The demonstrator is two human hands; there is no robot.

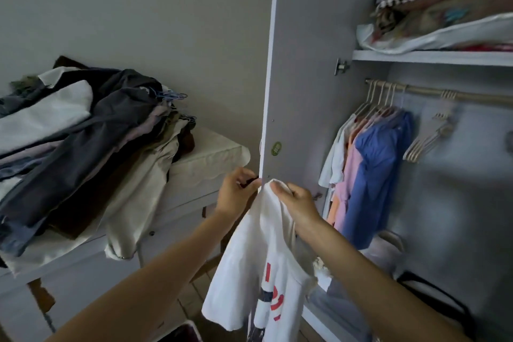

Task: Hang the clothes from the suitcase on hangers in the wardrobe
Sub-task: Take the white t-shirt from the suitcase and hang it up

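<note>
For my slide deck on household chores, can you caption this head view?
Both hands, left hand and right hand, hold up a white T-shirt beside the open wardrobe door.

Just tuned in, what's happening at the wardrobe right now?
A person holds a white T-shirt up in front of the open wardrobe door. The right hand grips its top edge; the left hand pinches something dark beside it, hard to identify. Several shirts already hang on the rail, next to empty hangers. A pile of clothes waits on the left.
</note>
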